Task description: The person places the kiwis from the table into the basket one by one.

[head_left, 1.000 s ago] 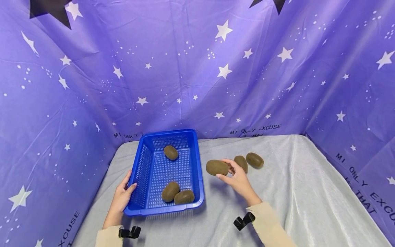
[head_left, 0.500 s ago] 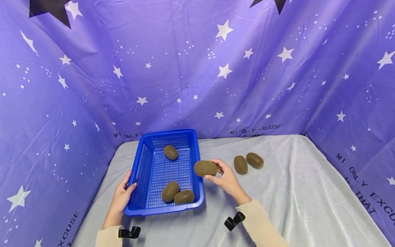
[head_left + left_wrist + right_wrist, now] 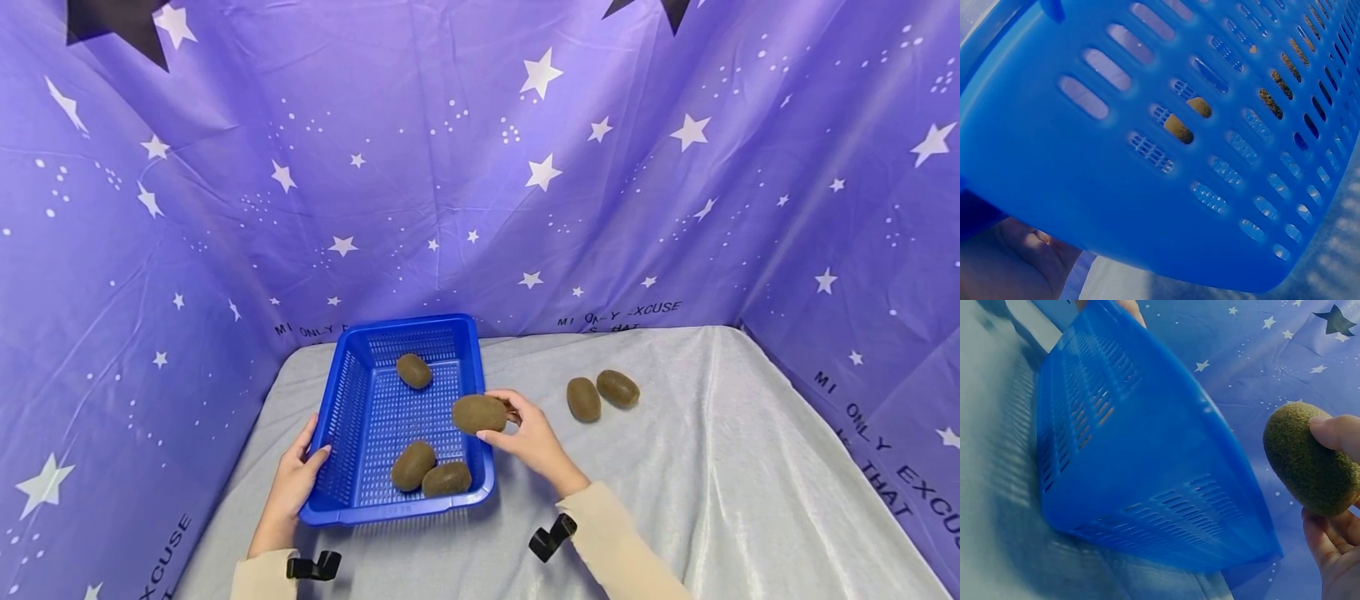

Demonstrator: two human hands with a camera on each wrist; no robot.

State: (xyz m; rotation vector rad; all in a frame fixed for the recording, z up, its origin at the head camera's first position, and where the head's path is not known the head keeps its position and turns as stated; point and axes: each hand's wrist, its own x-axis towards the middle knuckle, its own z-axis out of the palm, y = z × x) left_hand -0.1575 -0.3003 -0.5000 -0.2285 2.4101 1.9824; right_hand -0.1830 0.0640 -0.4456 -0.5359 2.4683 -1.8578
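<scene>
A brown kiwi [image 3: 478, 415] is pinched between the thumb and fingers of my right hand [image 3: 528, 435], over the right rim of the blue plastic basket [image 3: 397, 510]. The right wrist view shows that same kiwi [image 3: 1310, 459] beside the outside of the basket wall. My left hand [image 3: 291, 483] grips the basket's left rim, thumb on top; its fingers under the rim are hidden. Inside the basket lie one kiwi [image 3: 414, 372] toward the back and two at the front, a kiwi [image 3: 413, 466] and another kiwi [image 3: 447, 479] side by side.
Two more kiwis, a left one [image 3: 583, 400] and a right one [image 3: 618, 389], lie close together on the grey cloth-covered table [image 3: 675, 467], right of the basket. Purple star-printed curtains [image 3: 450, 167] enclose the back and both sides.
My right hand has carried the kiwi leftward, from beside the basket to over its right rim. The left hand and the basket stay in place.
</scene>
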